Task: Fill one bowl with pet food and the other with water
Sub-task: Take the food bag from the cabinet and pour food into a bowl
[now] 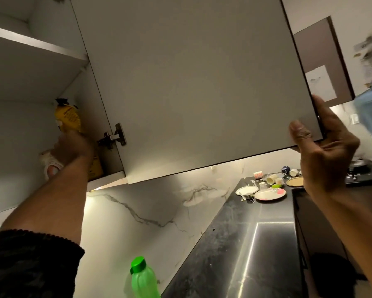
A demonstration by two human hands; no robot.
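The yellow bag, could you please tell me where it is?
In the open cabinet at left, beside the door hinge, with the left hand on it.

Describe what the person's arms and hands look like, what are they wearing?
The left arm has a dark, textured knit-looking sleeve pushed up, leaving the forearm and left hand bare. The right hand and forearm are bare. No rings, watch or gloves show.

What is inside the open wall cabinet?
A yellow bag that the left hand reaches, and a blurred pale packet beside it. The arm hides the shelf's front; the door hides the rest.
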